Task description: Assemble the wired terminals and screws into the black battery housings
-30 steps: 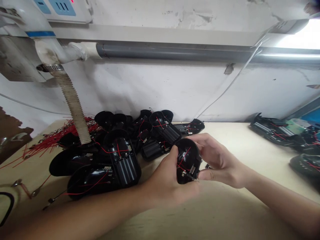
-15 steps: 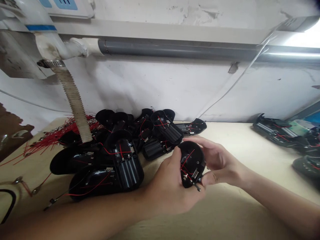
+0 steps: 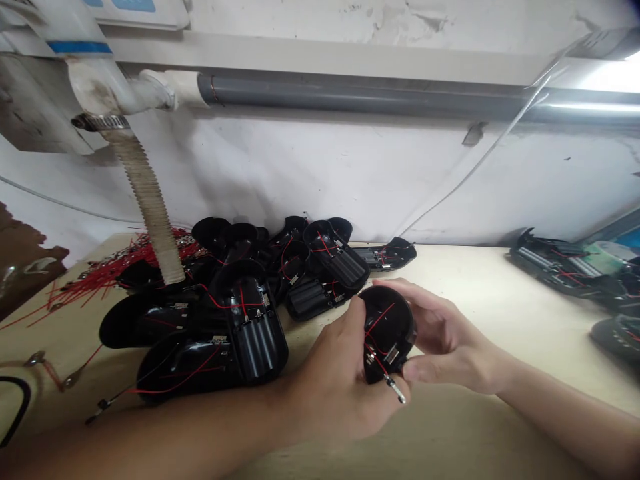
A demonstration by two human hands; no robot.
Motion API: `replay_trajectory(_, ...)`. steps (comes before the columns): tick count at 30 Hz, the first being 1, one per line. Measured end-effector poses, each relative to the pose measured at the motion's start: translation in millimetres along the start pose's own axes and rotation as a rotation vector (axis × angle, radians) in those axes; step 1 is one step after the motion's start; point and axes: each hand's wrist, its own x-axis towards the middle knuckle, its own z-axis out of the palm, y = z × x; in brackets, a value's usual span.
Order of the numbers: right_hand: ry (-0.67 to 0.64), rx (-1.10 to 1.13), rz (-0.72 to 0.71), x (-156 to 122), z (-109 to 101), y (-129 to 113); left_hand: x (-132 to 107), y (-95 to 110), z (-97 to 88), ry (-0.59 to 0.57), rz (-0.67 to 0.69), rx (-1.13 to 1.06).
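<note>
Between my two hands is a black plastic housing (image 3: 387,327) with a rounded end, red wires and small metal contacts inside. My left hand (image 3: 345,373) is closed around its left side and covers its lower part. My right hand (image 3: 445,340) grips the right edge, fingers behind and thumb at the lower corner. A small metal-tipped part on a red wire (image 3: 396,388) sticks out over the housing's lower edge, close to my right thumb. Just left of my hands lies a similar black housing (image 3: 257,333) with a ribbed battery compartment.
More black housings (image 3: 335,257) are heaped along the wall. Red wires (image 3: 115,267) lie in a bundle at the left, beneath a ribbed hose (image 3: 145,200). Further housings (image 3: 555,260) lie on the right side of the wooden table (image 3: 465,280).
The housing has tilted slightly and shifted a little down and right in my hands. The small metal-tipped part now points further downward and shows more clearly.
</note>
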Motion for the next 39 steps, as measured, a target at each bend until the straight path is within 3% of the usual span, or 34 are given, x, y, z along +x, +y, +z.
replay_trajectory(5,-0.019,0.014,0.008,2,-5,1,3,1,0.9,0.022,-0.07,-0.059)
replay_trajectory(10,-0.004,-0.008,0.009,3,-6,-1,6,5,-4.3,-0.021,0.026,-0.131)
replay_trajectory(14,0.092,0.031,0.0,4,-8,5,5,1,-3.0,0.075,0.099,-0.155)
replay_trajectory(17,0.159,0.056,-0.009,3,-10,13,2,-6,0.5,0.157,0.077,-0.145)
replay_trajectory(23,0.066,-0.315,0.086,-4,-9,11,1,-14,3.0,0.224,-0.003,-0.105)
replay_trajectory(26,0.076,-0.373,0.1,-5,-6,7,4,-15,2.2,0.224,-0.033,-0.121)
replay_trajectory(31,0.077,-0.243,0.162,-3,-4,5,7,-12,0.2,0.204,-0.065,-0.126)
replay_trajectory(39,0.041,-0.277,0.111,-4,-5,3,8,-6,-3.4,0.164,-0.028,-0.222)
